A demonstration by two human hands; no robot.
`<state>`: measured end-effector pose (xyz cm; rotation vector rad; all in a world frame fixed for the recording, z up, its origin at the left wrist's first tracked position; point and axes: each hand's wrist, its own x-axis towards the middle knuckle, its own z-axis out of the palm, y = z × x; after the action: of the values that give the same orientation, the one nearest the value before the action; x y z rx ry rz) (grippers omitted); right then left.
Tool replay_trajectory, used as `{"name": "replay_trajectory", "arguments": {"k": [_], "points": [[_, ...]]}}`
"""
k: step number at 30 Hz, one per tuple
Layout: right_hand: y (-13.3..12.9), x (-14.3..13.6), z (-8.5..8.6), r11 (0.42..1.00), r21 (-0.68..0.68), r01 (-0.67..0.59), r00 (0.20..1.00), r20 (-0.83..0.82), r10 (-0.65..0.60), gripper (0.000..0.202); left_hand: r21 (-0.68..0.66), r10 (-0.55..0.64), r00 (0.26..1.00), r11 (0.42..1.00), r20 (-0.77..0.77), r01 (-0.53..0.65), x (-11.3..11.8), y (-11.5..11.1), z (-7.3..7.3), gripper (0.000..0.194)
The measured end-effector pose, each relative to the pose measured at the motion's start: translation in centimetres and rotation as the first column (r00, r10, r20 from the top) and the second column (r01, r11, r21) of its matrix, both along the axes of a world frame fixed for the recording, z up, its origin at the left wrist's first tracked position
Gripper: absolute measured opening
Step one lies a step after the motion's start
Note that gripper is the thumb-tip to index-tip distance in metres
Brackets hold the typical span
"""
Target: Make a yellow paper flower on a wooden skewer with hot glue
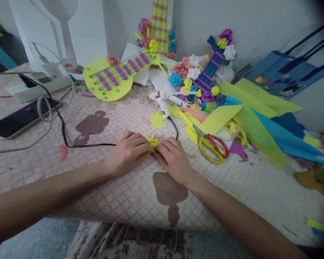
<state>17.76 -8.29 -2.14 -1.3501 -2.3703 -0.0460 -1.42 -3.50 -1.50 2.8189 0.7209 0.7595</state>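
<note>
Between my two hands is a small yellow paper flower (152, 141), its pointed petals sticking up. My left hand (131, 149) is closed on its left side, fingers bent over the near edge. My right hand (174, 156) pinches it from the right, with the fingertips partly hidden. Just beyond lie square yellow paper pieces (157, 121) and a white glue gun (162, 104) with a black cord. Scissors (212, 147) with red and yellow handles rest to the right of my right hand.
A yellow paper guitar (110, 79) and a blue one (207, 73) with paper flowers stand at the back. Coloured paper sheets (259, 126) spread over the right side. At left are a phone (21, 117), a power strip (40, 86) and loose cables. A blue bag (286, 72) leans against the wall.
</note>
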Motion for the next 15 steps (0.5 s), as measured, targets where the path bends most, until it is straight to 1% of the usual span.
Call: {"name": "replay_trajectory", "arguments": {"k": [5, 15], "points": [[-0.11, -0.05, -0.11, 1.0, -0.031, 0.003, 0.999, -0.033, -0.004, 0.012, 0.01, 0.016, 1.0, 1.0, 0.018, -0.016, -0.08, 0.13, -0.46, 0.012], [-0.53, 0.04, -0.12, 0.998, -0.069, 0.005, 0.998, -0.066, -0.009, 0.008, 0.004, 0.014, 0.999, 1.0, 0.034, -0.015, -0.04, -0.04, -0.31, 0.012]]}}
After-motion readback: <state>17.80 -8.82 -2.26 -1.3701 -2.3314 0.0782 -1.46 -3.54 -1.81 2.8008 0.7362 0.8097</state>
